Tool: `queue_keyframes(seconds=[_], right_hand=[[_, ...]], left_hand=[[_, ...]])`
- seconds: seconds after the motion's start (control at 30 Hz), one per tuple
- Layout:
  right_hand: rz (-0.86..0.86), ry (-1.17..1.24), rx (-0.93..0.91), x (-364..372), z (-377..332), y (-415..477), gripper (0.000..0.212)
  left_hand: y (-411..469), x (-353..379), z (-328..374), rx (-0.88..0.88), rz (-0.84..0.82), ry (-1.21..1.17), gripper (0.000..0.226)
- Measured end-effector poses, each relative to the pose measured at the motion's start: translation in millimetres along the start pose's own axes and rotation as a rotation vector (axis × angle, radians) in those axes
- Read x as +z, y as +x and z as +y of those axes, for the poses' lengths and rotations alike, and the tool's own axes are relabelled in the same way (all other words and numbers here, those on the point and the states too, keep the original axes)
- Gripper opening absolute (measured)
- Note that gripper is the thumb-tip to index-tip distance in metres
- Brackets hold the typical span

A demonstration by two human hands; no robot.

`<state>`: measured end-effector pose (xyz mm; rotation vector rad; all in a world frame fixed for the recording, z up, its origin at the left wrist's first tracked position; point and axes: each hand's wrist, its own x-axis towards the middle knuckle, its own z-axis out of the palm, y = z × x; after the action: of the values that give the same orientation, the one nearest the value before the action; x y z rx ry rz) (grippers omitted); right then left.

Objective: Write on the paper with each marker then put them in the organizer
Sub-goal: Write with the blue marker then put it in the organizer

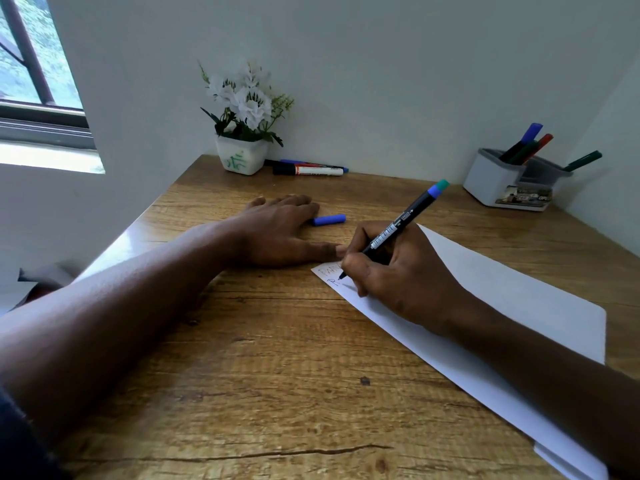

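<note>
Marker [398,230]: black barrel with a blue and teal rear end, tilted up and away; tip down on the near-left corner of the paper.
Right hand [398,275]: fingers and thumb pinched around the marker's lower barrel; heel rests on the sheet.
Paper [512,292]: white sheet lying at an angle on the table's right side, with faint lettering and a blue mark beside the tip.
Left hand [277,233]: flat on the wood, palm down, fingers straight; thumb reaches the paper's corner.
Blue cap [329,220]: loose on the table, just beside the left fingers.
Organizer [491,181]: grey-white, far right corner, several markers standing in it.
Spare markers [311,169]: lying along the back wall, next to the flower pot [242,159].
Table [277,375]: wood grain.
</note>
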<state>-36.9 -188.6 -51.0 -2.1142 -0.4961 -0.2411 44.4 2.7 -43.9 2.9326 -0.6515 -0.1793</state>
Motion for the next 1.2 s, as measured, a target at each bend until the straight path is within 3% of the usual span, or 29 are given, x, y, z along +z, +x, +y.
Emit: queue_keyframes(seconds=[0.6,1.07,1.2], right_hand=[[0.055,-0.069,0.002,-0.7,3.4,0.6,0.016],[0.002,-0.063,0.026,-2.4,4.0,0.3,0.020],[0.070,-0.029,0.051,-3.5,5.2,3.4,0.021]], left_hand=[[-1.4,-3.2,3.2,-0.003,-0.010,0.009,0.121],[-1.5,-2.5,2.5,0.001,-0.005,0.001,0.121],[-2.9,-3.2,3.1,0.001,0.001,0.003,0.117]])
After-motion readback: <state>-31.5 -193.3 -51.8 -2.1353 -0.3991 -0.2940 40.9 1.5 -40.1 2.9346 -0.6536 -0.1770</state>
